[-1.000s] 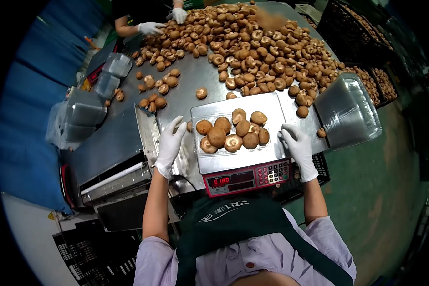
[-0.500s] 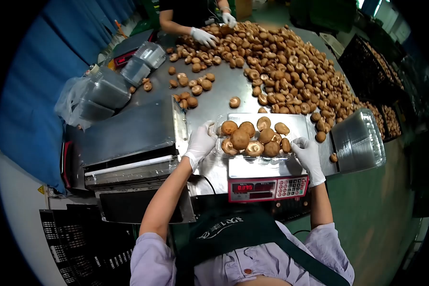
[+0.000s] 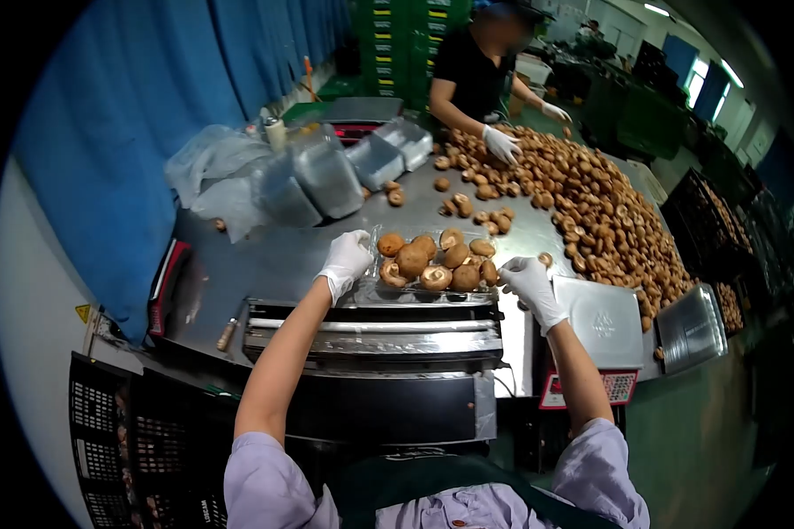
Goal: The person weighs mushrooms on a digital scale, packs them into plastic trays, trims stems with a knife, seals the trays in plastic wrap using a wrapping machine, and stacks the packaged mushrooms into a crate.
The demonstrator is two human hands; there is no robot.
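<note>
Black crates [image 3: 93, 414] stacked on the floor, below the bench's near left corner. Machine with a white roller [image 3: 370, 327] set along the bench's near edge. Tool with a pale handle [image 3: 228, 334] lies left of it, close to the near edge. Red-fronted scale [image 3: 598, 322] sits at the near edge, right of the machine; right forearm crosses its front panel. Clear tray [image 3: 423, 292] is over the machine, behind the roller, loaded with brown mushrooms [image 3: 412, 261], caps and stems both showing. Can't tell if its base touches the machine. Left hand [image 3: 348, 257], gloved, has fingers closed on the tray's left end. Right hand [image 3: 531, 286], gloved, fingers narrow, pinching the right end. Tray stack [image 3: 692, 328] stands by the bench's near right corner. Further back: clear containers [image 3: 326, 176] and a plastic bag [image 3: 220, 172] toward the left edge, mushroom pile [image 3: 617, 220] along the right edge. Co-worker [image 3: 468, 75] at the far edge, one gloved hand [image 3: 501, 144] at the pile. Green crates [image 3: 401, 44] stacked behind the bench [image 3: 415, 212].
</note>
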